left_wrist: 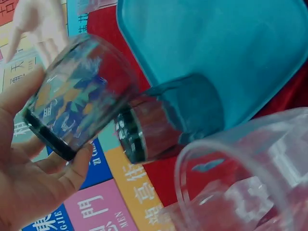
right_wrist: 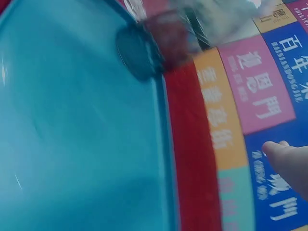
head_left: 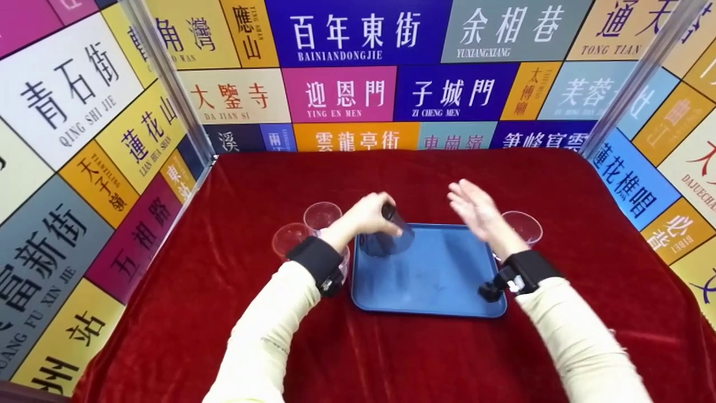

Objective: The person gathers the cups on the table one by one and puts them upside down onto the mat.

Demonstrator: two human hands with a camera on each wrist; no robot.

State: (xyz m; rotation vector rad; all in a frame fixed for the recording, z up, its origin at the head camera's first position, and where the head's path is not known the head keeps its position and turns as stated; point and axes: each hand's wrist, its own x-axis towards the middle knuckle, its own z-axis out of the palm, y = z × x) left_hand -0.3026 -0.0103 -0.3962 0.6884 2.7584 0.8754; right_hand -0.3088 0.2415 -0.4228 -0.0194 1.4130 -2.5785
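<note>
My left hand (head_left: 369,215) holds a dark tinted glass (left_wrist: 82,96) by its thick base, mouth tilted downward, over the far left part of the blue tray (head_left: 442,274). Just below it a second dark glass (left_wrist: 178,120) stands mouth down in the tray's far left corner. Whether the two glasses touch, I cannot tell. My right hand (head_left: 475,210) hovers above the tray's far right corner, its fingers straight and holding nothing.
Several clear cups stand left of the tray, among them a far cup (head_left: 323,216) and a nearer cup (head_left: 291,239); my left wrist partly covers the group. Another clear cup (head_left: 526,226) is right of the tray, behind my right wrist. Red cloth (head_left: 224,235) covers the table.
</note>
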